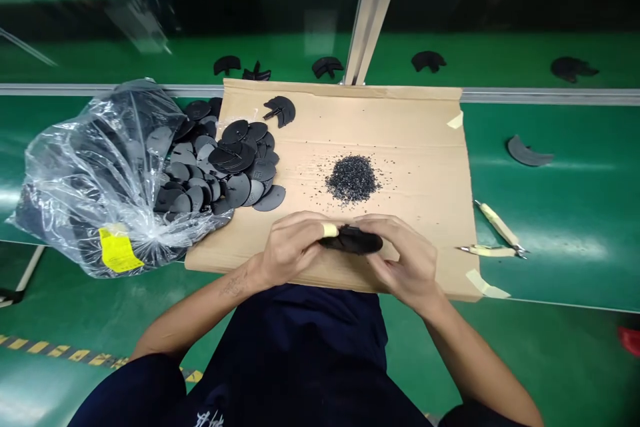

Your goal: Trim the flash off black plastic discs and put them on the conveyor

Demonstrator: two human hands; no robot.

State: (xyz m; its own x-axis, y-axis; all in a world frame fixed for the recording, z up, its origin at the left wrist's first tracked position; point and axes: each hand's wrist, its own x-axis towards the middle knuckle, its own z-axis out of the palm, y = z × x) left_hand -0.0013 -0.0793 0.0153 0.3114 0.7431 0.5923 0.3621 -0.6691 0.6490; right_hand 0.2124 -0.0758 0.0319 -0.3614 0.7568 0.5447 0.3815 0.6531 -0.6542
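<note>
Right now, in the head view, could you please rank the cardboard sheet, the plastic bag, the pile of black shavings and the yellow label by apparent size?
1. cardboard sheet
2. plastic bag, though it lies nearer the frame edge, so the gap is unsure
3. pile of black shavings
4. yellow label, close in size to the shavings, so this order is unsure

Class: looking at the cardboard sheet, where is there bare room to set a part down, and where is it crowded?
Bare room: the cardboard between the pile of shavings and its right edge, and the strip behind the shavings. Crowded: the left side, under the heap of discs spilling from the plastic bag, and the near edge, where both hands hold a disc.
</note>
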